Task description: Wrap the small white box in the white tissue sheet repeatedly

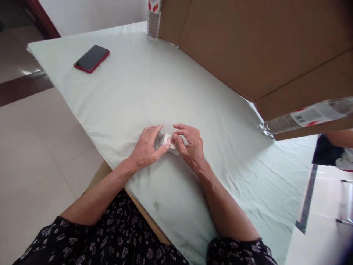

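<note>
Tiled floor (35, 147) and pale wall (93, 16), around one table (124, 92) under a light green cloth (248, 176).

Phone (92, 58), red case, screen up: near the table's far left corner. Bottle, clear (153, 24): upright at the far edge. Cardboard sheet (220, 44), brown: standing over the far right part. Second bottle (309, 117), labelled: against the cardboard's right end, slanting in view. Forearm of another person (340, 139): beyond the right edge.

Small box (173, 150), pale, with crinkled clear wrap: on or just above the table, inward of the near edge, between both hands; markings too small to read.

Left hand (151, 144): half open, thumb at the wrap, fingers apart beyond it; firmness of hold cannot be told. Right hand (189, 145): fingers curled, thumb and forefinger nearly meeting at the wrap; whether they pinch it cannot be told.

Handling note, by judgement: left hand best steadies the box low, right fingertips work lightly at one edge, sparing its sides from crushing.
</note>
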`<state>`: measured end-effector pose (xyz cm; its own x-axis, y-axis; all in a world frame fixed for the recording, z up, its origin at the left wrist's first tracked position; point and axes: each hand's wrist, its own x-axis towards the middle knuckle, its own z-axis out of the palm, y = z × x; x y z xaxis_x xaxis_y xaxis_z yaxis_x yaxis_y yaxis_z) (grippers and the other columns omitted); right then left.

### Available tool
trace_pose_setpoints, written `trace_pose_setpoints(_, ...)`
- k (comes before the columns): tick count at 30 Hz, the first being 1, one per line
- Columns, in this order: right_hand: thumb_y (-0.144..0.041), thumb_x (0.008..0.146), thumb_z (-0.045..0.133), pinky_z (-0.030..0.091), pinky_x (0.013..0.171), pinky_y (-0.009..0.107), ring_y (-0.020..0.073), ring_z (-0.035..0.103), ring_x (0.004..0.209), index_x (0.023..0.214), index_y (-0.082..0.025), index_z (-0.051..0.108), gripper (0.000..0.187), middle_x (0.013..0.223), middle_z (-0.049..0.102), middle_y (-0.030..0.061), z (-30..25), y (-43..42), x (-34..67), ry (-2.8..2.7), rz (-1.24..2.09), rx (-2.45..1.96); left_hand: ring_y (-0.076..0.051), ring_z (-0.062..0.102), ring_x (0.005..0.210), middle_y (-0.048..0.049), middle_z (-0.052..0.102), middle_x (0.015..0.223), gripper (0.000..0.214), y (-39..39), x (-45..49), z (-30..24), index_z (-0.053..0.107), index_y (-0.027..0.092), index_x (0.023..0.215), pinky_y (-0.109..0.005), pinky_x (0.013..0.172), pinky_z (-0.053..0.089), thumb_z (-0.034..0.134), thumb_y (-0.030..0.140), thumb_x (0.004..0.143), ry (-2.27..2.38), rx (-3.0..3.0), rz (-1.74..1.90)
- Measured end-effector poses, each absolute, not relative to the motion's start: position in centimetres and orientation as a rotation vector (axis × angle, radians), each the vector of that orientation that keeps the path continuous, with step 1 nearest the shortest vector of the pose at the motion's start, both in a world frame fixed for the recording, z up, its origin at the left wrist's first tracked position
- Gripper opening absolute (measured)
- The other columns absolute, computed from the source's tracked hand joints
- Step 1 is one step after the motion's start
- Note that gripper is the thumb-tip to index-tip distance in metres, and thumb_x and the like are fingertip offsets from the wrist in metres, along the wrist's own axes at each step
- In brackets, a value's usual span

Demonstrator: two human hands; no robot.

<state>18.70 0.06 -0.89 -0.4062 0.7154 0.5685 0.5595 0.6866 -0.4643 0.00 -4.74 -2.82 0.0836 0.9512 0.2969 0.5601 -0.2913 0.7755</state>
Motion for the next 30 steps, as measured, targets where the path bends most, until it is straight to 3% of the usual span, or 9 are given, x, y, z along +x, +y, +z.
trace_pose_setpoints(6, -0.025, 0.096, 0.062, 0.049, 0.099, 0.043, 0.024, 0.071, 0.112, 0.098, -0.025, 0.065, 0.004, 0.117, 0.077, 0.0072, -0.3, 0.0, 19.6, -2.089, 0.404, -0.983, -0.032, 0.056, 0.124, -0.0182, 0.065, 0.128, 0.061, -4.8, 0.0, -2.4, 0.048, 0.011, 0.144, -0.052, 0.108, 0.044, 0.059, 0.04, 0.091, 1.47, 1.918, 1.041)
trace_pose_setpoints(11, -0.038, 0.088, 0.076, 0.048, 0.104, 0.047, 0.0282, 0.066, 0.123, 0.104, -0.026, 0.068, 0.022, 0.13, 0.071, 0.0097, 0.1, 0.0, 20.7, -2.215, 0.5, -0.969, -0.03, 0.058, 0.12, -0.0163, 0.067, 0.123, 0.061, -4.8, 0.0, -2.2, 0.049, 0.012, 0.143, -0.051, 0.108, 0.044, 0.059, 0.041, 0.09, 1.486, 1.926, 1.049)
trace_pose_setpoints(14, -0.038, 0.091, 0.073, 0.048, 0.104, 0.047, 0.0277, 0.066, 0.123, 0.106, -0.026, 0.07, 0.019, 0.131, 0.071, 0.01, 0.0, -0.1, 20.7, -2.26, 0.413, -0.971, -0.03, 0.058, 0.119, -0.0162, 0.068, 0.122, 0.061, -4.8, 0.1, -2.2, 0.049, 0.011, 0.142, -0.05, 0.107, 0.044, 0.058, 0.041, 0.09, 1.491, 1.932, 1.054)
trace_pose_setpoints(21, -0.02, 0.096, 0.063, 0.049, 0.09, 0.04, 0.022, 0.073, 0.101, 0.095, -0.023, 0.07, 0.007, 0.114, 0.078, 0.0075, -0.7, 0.0, 19.5, -2.235, 0.058, -0.858, -0.029, 0.06, 0.116, -0.0151, 0.068, 0.121, 0.061, -4.8, 0.1, -2.2, 0.05, 0.012, 0.142, -0.049, 0.107, 0.045, 0.058, 0.039, 0.088, 1.498, 1.95, 1.042)
trace_pose_setpoints(30, -0.023, 0.101, 0.055, 0.049, 0.095, 0.039, 0.0215, 0.072, 0.107, 0.095, -0.024, 0.063, 0.01, 0.112, 0.079, 0.0065, -0.6, -0.2, 19.0, -2.172, 0.255, -0.938, -0.03, 0.057, 0.122, -0.0169, 0.066, 0.127, 0.057, -4.9, 0.1, -2.1, 0.051, 0.012, 0.141, -0.049, 0.108, 0.044, 0.054, 0.044, 0.095, 1.492, 1.908, 1.031)
